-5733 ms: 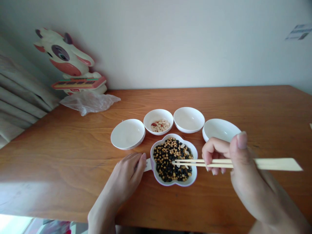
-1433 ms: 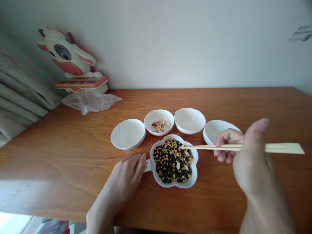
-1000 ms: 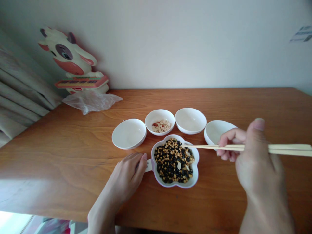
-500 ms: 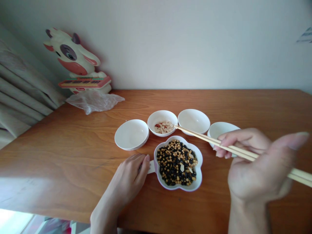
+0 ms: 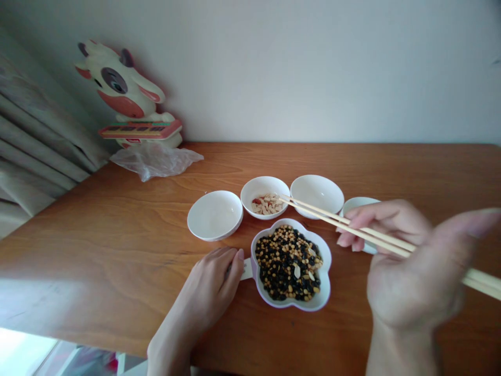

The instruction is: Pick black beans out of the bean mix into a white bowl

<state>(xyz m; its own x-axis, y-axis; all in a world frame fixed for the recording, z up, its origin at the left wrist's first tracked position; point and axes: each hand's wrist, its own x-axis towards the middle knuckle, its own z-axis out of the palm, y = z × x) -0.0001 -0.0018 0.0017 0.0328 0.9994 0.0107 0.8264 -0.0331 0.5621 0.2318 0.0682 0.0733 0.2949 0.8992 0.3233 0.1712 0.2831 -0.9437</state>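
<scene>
On the wooden table point(image 5: 97, 250), your left hand point(image 5: 215, 282) holds the flower-shaped dish point(image 5: 325, 277) by its nine-o'clock handle point(image 5: 247, 269), your right hand point(image 5: 410, 282) grasps chopsticks point(image 5: 329, 220) with tips at the eleven-o'clock bowl point(image 5: 254, 184), whose peanuts point(image 5: 267, 204), probably light and brittle, want gentle pinching mid-body.

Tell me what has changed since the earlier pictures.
The right hand has carried the chopsticks from the flower-shaped dish of beans forward and left to the white bowl of peanuts, tips now parted at its right side. Whether anything dropped, I cannot tell. The left hand stays on the dish's handle; the other bowls stay put.
</scene>
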